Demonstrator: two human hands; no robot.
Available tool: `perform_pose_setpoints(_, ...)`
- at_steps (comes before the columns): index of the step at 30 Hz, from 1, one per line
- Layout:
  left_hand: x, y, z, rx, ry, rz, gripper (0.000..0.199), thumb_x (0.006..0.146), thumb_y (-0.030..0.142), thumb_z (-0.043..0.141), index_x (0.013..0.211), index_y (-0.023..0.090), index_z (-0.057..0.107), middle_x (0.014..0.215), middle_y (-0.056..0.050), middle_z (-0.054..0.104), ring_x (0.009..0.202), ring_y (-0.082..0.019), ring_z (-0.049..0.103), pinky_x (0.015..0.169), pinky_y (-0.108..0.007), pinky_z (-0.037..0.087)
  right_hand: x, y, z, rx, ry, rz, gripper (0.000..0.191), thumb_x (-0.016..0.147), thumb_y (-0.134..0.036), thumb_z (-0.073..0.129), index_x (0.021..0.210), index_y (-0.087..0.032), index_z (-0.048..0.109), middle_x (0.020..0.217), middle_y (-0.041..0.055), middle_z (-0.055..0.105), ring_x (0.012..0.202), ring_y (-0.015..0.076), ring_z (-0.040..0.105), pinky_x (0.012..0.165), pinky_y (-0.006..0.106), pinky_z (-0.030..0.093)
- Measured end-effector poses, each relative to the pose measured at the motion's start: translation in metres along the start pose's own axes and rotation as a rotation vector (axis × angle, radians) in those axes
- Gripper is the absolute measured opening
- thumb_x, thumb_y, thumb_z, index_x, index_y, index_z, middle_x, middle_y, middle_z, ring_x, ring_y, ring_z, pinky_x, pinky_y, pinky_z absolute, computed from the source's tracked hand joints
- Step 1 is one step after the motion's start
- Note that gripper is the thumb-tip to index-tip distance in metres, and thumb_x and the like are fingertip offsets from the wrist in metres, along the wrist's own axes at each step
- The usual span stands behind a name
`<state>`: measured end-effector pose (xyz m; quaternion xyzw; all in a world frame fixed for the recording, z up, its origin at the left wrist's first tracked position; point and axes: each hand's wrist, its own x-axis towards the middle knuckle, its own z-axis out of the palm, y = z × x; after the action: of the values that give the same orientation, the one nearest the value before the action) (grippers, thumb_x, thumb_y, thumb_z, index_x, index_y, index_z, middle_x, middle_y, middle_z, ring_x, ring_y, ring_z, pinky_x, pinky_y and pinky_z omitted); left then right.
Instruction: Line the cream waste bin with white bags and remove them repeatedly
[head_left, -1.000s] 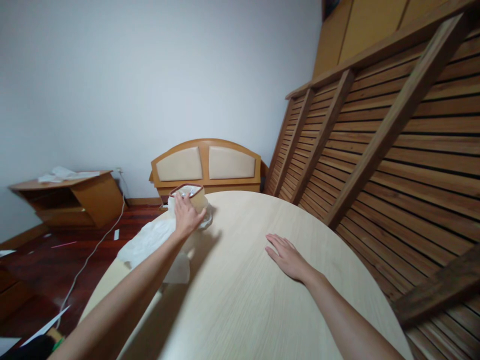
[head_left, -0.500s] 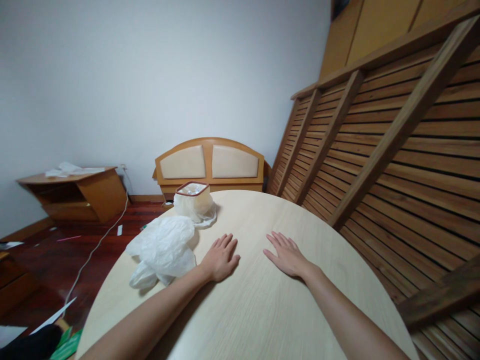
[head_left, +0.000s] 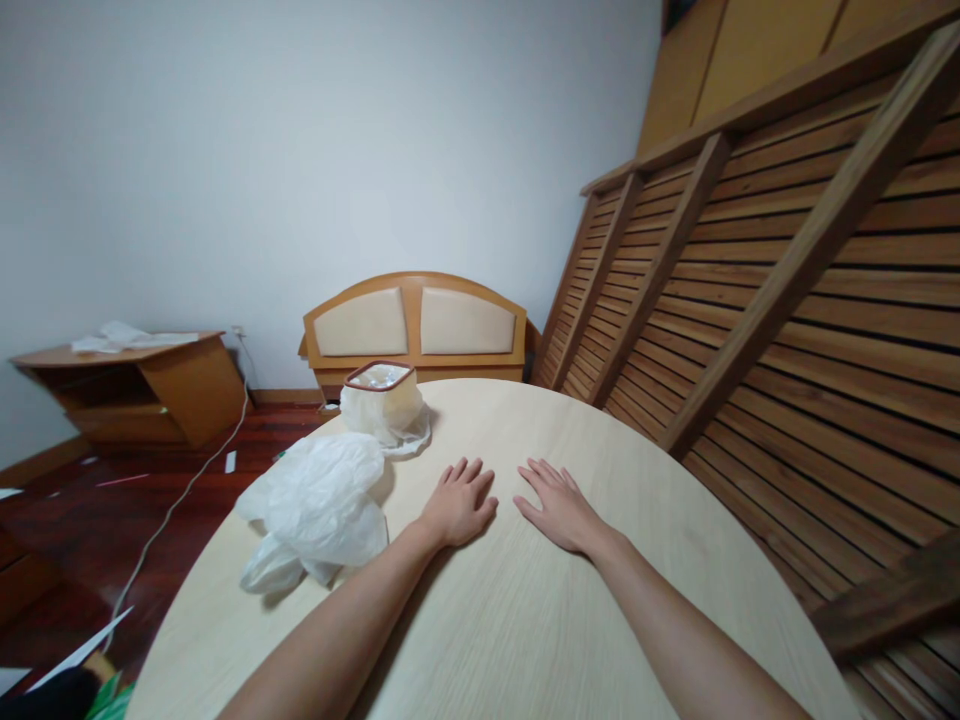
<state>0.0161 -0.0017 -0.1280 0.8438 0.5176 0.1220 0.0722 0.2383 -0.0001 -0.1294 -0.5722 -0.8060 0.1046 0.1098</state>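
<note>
My left hand point(head_left: 459, 503) lies palm down on the pale round table point(head_left: 480, 630), fingers spread and holding nothing. A short gap away, my right hand point(head_left: 557, 507) rests flat in the same way, its fingers apart. Left of my left hand sits a crumpled white plastic bag point(head_left: 319, 505), close to my forearm but apart from the hand. Behind the bag stands a small bin point(head_left: 381, 400) with a brown rim, lined with a whitish bag that hangs down over its sides. What the bin holds is hard to make out.
A wooden headboard point(head_left: 414, 330) with two cream panels stands against the wall beyond the table. Slatted wooden frames point(head_left: 750, 320) lean along the right side. At left are a low cabinet point(head_left: 142, 390) with white plastic on top and a cable point(head_left: 180, 500) on the dark red floor.
Both hands have slid slightly closer together over the tabletop, the left one to the right and the right one a little to the left. Both stay flat. The camera view has shifted slightly.
</note>
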Motion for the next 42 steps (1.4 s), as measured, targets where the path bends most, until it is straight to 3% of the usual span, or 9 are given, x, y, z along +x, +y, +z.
perform_pose_setpoints(42, 0.005, 0.003, 0.005, -0.022, 0.006, 0.007, 0.051, 0.097, 0.043, 0.043, 0.144, 0.022, 0.049, 0.160, -0.013, 0.039, 0.150, -0.037, 0.030, 0.120, -0.058, 0.027, 0.004, 0.009, 0.008, 0.002, -0.009, -0.018, 0.069, 0.098, -0.058, 0.037, 0.155, -0.019, 0.038, 0.165, 0.0101, 0.028, 0.154, 0.0284, 0.019, 0.124, 0.052, 0.011)
